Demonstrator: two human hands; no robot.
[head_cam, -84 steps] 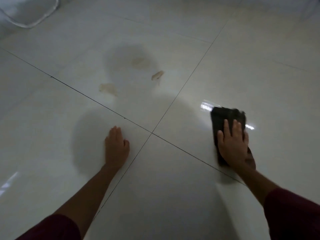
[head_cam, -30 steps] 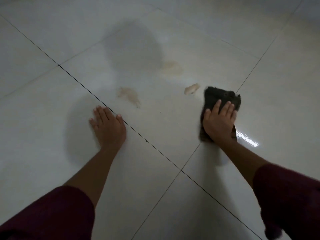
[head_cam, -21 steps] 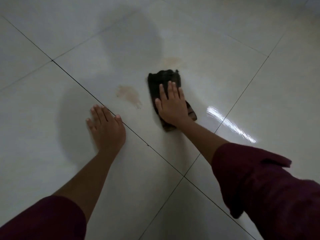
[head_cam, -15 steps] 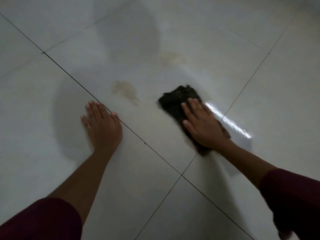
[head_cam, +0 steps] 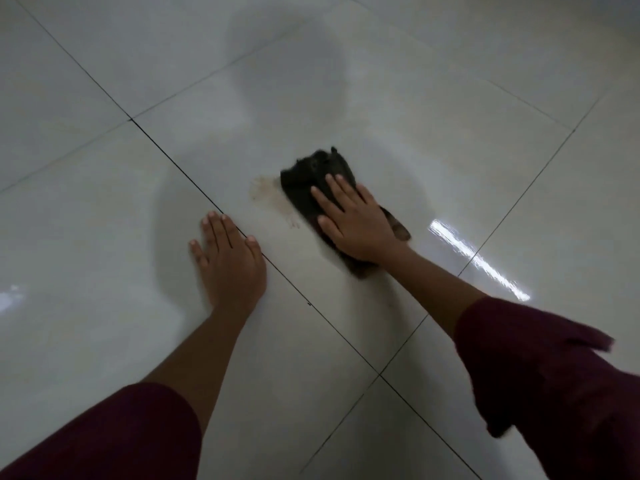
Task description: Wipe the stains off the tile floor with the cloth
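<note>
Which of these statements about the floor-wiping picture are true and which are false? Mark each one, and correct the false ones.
1. The right hand lies flat on the dark cloth. True.
2. The left hand holds a second cloth. False: it holds nothing and rests open on the tile floor.
3. A brownish stain shows on the tile just beside the cloth's left edge. True.
4. The cloth is white. False: it is dark, nearly black.
5. The left hand lies over a dark grout line. True.
6. Both forearms are covered to the wrist by sleeves. False: the dark red sleeves end higher up, leaving the forearms bare.
</note>
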